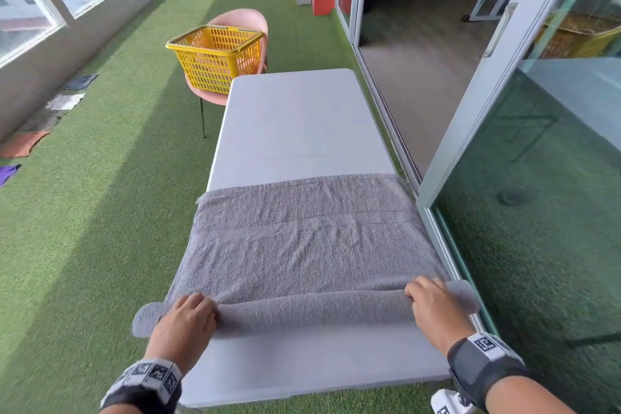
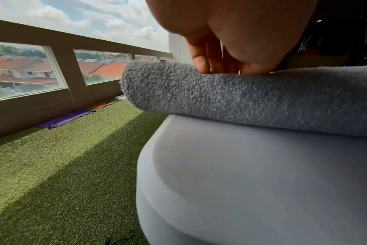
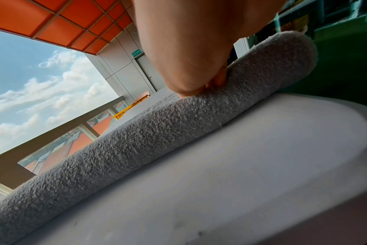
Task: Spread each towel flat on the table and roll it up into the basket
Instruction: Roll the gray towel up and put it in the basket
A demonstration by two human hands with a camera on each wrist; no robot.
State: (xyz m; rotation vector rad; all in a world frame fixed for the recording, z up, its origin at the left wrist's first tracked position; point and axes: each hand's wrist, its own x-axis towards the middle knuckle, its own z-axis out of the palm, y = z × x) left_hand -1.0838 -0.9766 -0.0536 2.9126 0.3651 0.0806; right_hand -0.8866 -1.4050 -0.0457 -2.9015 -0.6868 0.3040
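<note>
A grey towel (image 1: 309,245) lies flat across the near half of the white table (image 1: 292,118). Its near edge is rolled into a thick roll (image 1: 312,309) that overhangs both table sides. My left hand (image 1: 193,309) grips the roll near its left end, fingers curled over the top (image 2: 201,66). My right hand (image 1: 425,299) grips it near the right end; in the right wrist view the fingers (image 3: 217,79) press into the roll (image 3: 157,140). The yellow basket (image 1: 215,57) sits on a pink chair (image 1: 248,18) beyond the table's far left corner.
Several more towels lie on the green turf along the left wall: an orange one (image 1: 23,143), a purple one (image 1: 8,173), a white one (image 1: 65,101). A glass sliding door frame (image 1: 504,94) runs close along the table's right side.
</note>
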